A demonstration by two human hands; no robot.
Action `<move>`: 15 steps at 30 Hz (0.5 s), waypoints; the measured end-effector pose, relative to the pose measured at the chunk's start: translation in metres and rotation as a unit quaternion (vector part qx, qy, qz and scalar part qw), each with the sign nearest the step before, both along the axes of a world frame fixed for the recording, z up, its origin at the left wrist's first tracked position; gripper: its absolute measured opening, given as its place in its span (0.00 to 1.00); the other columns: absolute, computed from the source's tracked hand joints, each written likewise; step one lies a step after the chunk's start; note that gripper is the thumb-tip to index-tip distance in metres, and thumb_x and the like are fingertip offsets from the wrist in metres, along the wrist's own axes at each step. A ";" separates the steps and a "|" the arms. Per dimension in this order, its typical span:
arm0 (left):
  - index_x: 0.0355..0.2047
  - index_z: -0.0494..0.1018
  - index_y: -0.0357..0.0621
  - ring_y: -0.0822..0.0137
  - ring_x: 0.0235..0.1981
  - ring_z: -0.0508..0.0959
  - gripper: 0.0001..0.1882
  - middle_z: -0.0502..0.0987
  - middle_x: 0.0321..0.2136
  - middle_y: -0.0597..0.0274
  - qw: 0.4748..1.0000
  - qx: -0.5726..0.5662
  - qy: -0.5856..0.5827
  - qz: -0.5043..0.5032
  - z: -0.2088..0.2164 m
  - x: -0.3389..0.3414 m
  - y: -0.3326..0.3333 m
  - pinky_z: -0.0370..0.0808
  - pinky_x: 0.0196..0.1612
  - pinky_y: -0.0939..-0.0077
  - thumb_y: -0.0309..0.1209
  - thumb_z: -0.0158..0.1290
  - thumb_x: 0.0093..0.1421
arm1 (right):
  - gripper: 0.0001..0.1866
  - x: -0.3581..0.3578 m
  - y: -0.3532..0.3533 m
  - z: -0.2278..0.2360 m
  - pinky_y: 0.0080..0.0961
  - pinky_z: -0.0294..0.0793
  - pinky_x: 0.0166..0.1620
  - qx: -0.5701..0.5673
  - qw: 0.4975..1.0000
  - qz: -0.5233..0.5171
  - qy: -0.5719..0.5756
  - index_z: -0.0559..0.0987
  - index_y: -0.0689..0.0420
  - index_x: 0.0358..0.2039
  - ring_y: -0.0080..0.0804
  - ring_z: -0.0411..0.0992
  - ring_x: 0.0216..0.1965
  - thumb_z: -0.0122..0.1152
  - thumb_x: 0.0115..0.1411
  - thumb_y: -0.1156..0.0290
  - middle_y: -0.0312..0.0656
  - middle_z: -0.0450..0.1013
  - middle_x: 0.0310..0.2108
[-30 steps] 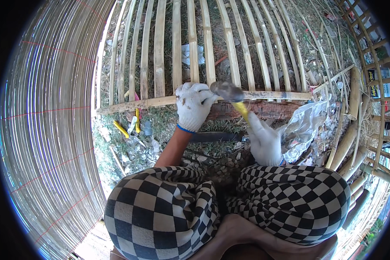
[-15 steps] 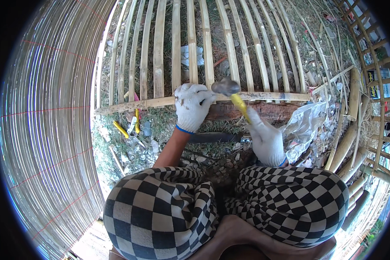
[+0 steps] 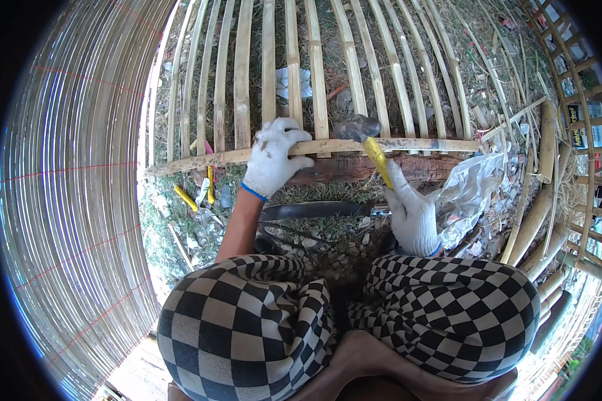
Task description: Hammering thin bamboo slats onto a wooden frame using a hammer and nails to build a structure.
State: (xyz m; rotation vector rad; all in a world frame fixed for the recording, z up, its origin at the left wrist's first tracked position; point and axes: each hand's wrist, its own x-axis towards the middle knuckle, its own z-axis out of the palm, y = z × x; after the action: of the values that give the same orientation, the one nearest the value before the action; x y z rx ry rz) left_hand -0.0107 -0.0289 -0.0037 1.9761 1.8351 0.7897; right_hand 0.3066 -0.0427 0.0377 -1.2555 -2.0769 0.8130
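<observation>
My right hand (image 3: 411, 212), in a white knit glove, is closed around the yellow handle of a hammer (image 3: 376, 157). The hammer's metal head sits over the bamboo crosspiece (image 3: 408, 144) that runs across a row of long bamboo slats (image 3: 341, 60); whether it touches is unclear. To the left, my gloved left hand (image 3: 271, 159) grips the same crosspiece, fingers over its far side and thumb on the near side. A reddish-brown timber (image 3: 334, 170) lies beneath the slats' near ends.
A dark curved blade (image 3: 314, 210) lies on the littered ground before my knees. Two yellow tool-like pieces (image 3: 186, 198) are at left, near a tall slatted bamboo screen (image 3: 80, 160). Clear plastic sheeting (image 3: 473, 190) and bamboo poles (image 3: 546, 144) lie at right, beside a lattice (image 3: 585, 134).
My left hand has shifted left along the crosspiece, its thumb and fingers now farther apart. The hammer has moved slightly right and stays in my right hand. More of the dark blade shows.
</observation>
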 end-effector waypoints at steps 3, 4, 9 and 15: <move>0.42 0.88 0.49 0.52 0.53 0.77 0.23 0.80 0.48 0.61 1.000 0.018 0.000 0.004 -0.009 -0.004 -0.006 0.73 0.60 0.56 0.33 0.77 0.42 | 0.35 -0.004 -0.007 -0.003 0.35 0.82 0.37 -0.030 0.999 0.020 -0.041 0.73 0.45 0.74 0.50 0.85 0.34 0.67 0.68 0.78 0.56 0.82 0.34; 0.41 0.88 0.50 0.53 0.51 0.77 0.22 0.80 0.47 0.63 1.000 0.025 0.011 0.011 -0.010 -0.004 -0.006 0.72 0.58 0.56 0.35 0.77 0.43 | 0.35 -0.004 -0.009 -0.001 0.35 0.82 0.36 -0.047 0.997 0.026 -0.053 0.74 0.45 0.73 0.49 0.85 0.34 0.67 0.67 0.79 0.56 0.82 0.35; 0.39 0.90 0.53 0.56 0.50 0.77 0.20 0.80 0.47 0.67 1.000 0.015 0.006 0.008 -0.016 0.008 0.007 0.70 0.55 0.57 0.38 0.78 0.43 | 0.35 -0.007 -0.007 0.010 0.37 0.81 0.34 0.108 0.992 -0.016 0.056 0.76 0.45 0.71 0.49 0.84 0.31 0.68 0.64 0.79 0.54 0.81 0.34; 0.41 0.89 0.54 0.57 0.52 0.76 0.20 0.79 0.47 0.68 0.999 0.016 0.044 0.020 -0.017 0.003 -0.005 0.67 0.61 0.56 0.40 0.77 0.45 | 0.30 -0.009 0.007 -0.023 0.42 0.81 0.33 -0.001 0.994 0.033 -0.107 0.77 0.44 0.68 0.51 0.82 0.29 0.67 0.65 0.76 0.49 0.79 0.31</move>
State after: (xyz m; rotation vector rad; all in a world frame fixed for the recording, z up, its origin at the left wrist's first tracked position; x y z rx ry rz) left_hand -0.0080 -0.0338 -0.0204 2.0295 1.9290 0.7593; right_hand 0.2981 -0.0357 0.0143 -1.3329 -2.2982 0.7371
